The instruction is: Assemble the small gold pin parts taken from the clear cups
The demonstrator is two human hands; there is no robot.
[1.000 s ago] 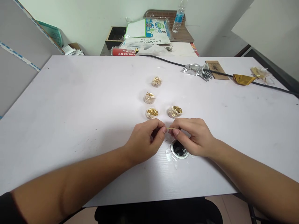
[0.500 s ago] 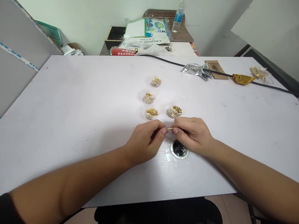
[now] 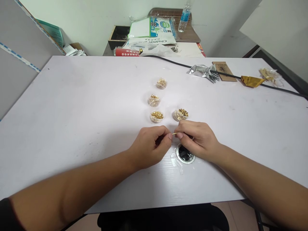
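Between my two hands is a thin gold-coloured metal pin (image 3: 174, 133), pinched at both ends. My left hand (image 3: 152, 144) is closed, thumb and forefinger on the pin's left end. The right end is in the closed fingertips of my right hand (image 3: 199, 138). Just beyond them stand small clear cups of gold pieces: a near left cup (image 3: 157, 117), a near right cup (image 3: 180, 115), a middle cup (image 3: 154, 100) and a far cup (image 3: 161, 84). Under my right hand, a round black table insert with a pale rim (image 3: 178, 156) is partly covered.
A black cable (image 3: 168, 62) crosses the back of the white table (image 3: 84, 96). Along it lie silver foil (image 3: 201, 70), a brown card (image 3: 225, 72) and gold foil (image 3: 252, 81). Behind the table stand a water bottle (image 3: 184, 17) and plastic packets (image 3: 162, 29).
Both hands stay nearly in place with the pin between them. The whole view has shifted very slightly.
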